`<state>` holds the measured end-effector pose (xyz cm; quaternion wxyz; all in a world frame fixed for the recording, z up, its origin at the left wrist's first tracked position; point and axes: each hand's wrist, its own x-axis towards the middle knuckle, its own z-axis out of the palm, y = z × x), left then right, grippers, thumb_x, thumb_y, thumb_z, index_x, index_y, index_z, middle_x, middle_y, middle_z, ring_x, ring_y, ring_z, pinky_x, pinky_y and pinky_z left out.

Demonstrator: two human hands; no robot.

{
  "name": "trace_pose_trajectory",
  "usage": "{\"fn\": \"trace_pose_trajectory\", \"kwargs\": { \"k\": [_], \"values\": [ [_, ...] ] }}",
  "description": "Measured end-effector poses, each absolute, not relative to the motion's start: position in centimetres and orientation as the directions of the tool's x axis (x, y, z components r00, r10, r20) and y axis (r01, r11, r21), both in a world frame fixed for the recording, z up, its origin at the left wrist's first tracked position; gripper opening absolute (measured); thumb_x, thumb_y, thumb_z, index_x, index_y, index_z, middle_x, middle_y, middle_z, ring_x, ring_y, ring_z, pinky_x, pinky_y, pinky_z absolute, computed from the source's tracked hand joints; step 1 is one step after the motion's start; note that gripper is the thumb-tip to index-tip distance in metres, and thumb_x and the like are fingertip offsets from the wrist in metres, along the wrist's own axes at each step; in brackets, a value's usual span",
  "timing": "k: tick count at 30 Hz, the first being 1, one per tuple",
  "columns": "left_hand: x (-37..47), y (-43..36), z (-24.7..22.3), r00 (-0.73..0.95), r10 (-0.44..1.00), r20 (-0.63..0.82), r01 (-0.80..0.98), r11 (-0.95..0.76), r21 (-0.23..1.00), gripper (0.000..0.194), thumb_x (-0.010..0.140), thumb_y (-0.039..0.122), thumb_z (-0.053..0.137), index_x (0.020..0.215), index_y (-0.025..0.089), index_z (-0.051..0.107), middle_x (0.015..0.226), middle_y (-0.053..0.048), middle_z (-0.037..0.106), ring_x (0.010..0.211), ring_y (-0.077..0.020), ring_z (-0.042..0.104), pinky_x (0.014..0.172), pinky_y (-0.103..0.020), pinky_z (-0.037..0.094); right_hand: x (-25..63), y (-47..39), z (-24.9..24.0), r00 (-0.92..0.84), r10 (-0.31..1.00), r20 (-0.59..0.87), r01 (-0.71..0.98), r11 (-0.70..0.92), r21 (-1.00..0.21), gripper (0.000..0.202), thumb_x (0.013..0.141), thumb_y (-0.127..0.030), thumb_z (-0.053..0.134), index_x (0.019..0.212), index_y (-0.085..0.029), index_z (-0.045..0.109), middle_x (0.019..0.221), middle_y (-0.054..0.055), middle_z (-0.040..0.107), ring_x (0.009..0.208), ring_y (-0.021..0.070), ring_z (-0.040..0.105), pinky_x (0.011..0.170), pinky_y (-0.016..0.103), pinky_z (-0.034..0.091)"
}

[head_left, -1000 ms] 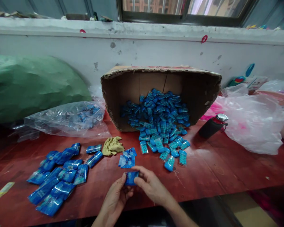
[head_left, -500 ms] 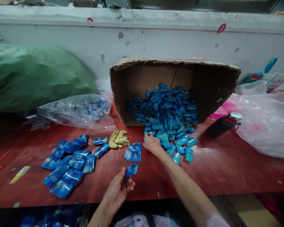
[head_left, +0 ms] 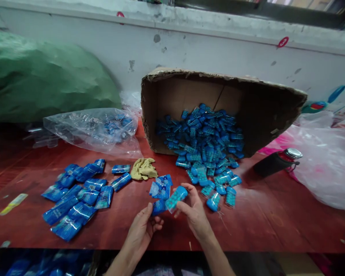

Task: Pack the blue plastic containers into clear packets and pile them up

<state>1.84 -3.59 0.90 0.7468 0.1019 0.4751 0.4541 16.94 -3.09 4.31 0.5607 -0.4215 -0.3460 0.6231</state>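
Observation:
My left hand [head_left: 145, 226] pinches a small blue printed wrapper [head_left: 158, 207] between thumb and fingers. Close to its right, my right hand [head_left: 194, 211] grips a blue-capped clear pack with turquoise dots [head_left: 176, 198], tilted toward the wrapper. Whether the pack touches the wrapper I cannot tell. Just behind them lie a few flat blue wrappers [head_left: 161, 186] on the red table [head_left: 247, 226]. Many similar dotted packs [head_left: 209, 138] spill from a cardboard box [head_left: 276, 111] lying on its side. To the left is a group of filled blue packets [head_left: 87, 196].
A crumpled yellowish cloth [head_left: 144, 169] lies behind the flat wrappers. A black bottle [head_left: 271, 164] leans at the right, before white plastic bags [head_left: 327, 165]. At the left back are a clear bag [head_left: 94, 128] and a large green sack [head_left: 51, 80]. A yellow-and-white strip [head_left: 13, 204] lies far left.
My right hand has come back from the pile toward my left hand, now with a dotted pack in it. My left hand still holds the wrapper. The view has shifted and tilted slightly.

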Motion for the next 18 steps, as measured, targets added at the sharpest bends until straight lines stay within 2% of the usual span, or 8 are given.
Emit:
{"fn": "trace_pose_trajectory", "kwargs": {
  "k": [4,8,14,18],
  "values": [
    [1.7,-3.9,1.1,0.128,0.798,-0.589,-0.571,0.544,0.614,0.024,0.066,0.035,0.065,0.07,0.013,0.057,0.044,0.0,0.057,0.046,-0.0116,0.057,0.042,-0.019,0.045,16.7,-3.2,4.2,0.032,0.995,-0.098,-0.333,-0.082,-0.939,0.045,0.067,-0.019,0.064,0.104,-0.025,0.039,0.094,0.002,0.053,0.069,0.0143,0.055,0.054,0.027,0.05],
    [1.6,-4.0,1.3,0.09,0.821,-0.563,-0.553,0.511,0.658,0.027,0.062,0.036,0.067,0.071,0.013,0.058,0.046,0.0,0.057,0.046,-0.0112,0.056,0.043,-0.02,0.045,16.8,-3.7,4.5,0.065,0.996,-0.058,-0.28,-0.038,-0.959,0.043,0.066,-0.019,0.064,0.101,-0.024,0.04,0.097,0.001,0.053,0.076,0.0138,0.054,0.067,0.027,0.048],
    [1.5,-3.9,1.6,0.035,0.876,-0.481,-0.525,0.426,0.737,0.027,0.061,0.037,0.068,0.067,0.013,0.059,0.047,0.0,0.058,0.045,-0.0111,0.054,0.045,-0.022,0.045,16.5,-4.4,4.6,0.142,0.989,-0.029,-0.233,0.005,-0.972,0.04,0.066,-0.017,0.064,0.098,-0.023,0.041,0.097,0.002,0.055,0.081,0.0147,0.054,0.071,0.027,0.046],
    [1.7,-4.0,1.8,0.011,0.875,-0.484,-0.529,0.417,0.74,0.028,0.059,0.038,0.069,0.067,0.013,0.059,0.047,0.0,0.059,0.044,-0.011,0.054,0.046,-0.023,0.046,16.0,-5.1,4.0,0.203,0.979,-0.011,-0.197,0.03,-0.98,0.041,0.067,-0.018,0.064,0.1,-0.024,0.041,0.106,0.005,0.053,0.087,0.0171,0.054,0.079,0.032,0.045]
  ]
}}
